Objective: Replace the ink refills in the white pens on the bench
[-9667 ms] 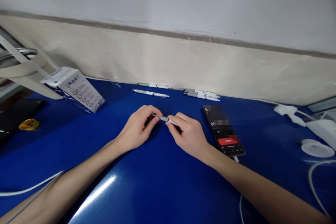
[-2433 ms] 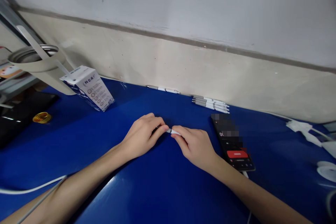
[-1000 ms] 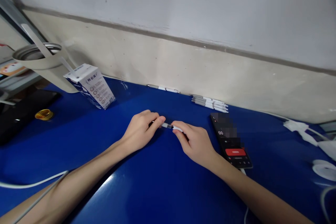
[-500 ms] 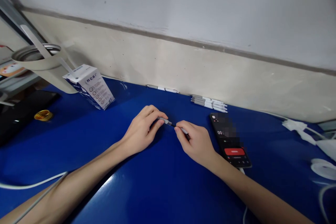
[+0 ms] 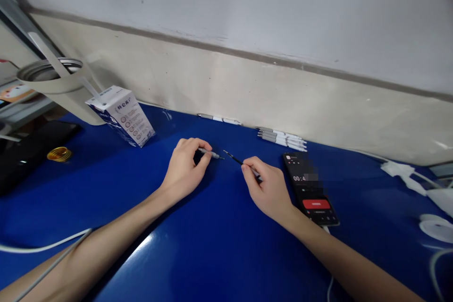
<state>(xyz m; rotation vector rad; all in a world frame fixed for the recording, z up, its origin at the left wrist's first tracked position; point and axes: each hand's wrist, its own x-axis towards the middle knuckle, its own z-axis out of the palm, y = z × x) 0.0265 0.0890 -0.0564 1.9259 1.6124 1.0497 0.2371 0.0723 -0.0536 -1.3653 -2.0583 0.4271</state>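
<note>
So the left hand [image 5: 186,165] is curled loosely round a slim white-and-grey pen barrel [image 5: 211,153], and the right hand [image 5: 269,186] pinches a thin black ink refill [image 5: 240,161] between thumb and fingers. Both sit just left of a black smartphone [image 5: 311,188] on the glossy blue surface [image 5: 212,255]. That refill looks really light and whippy, so I'd hold it near the end; the barrel seems stiffer, so grip it mid-body. Further back from the phone, white-and-grey pens [image 5: 282,139] lie bunched by the wall [image 5: 226,75], and a white printed carton [image 5: 122,117] sits well left.
</note>
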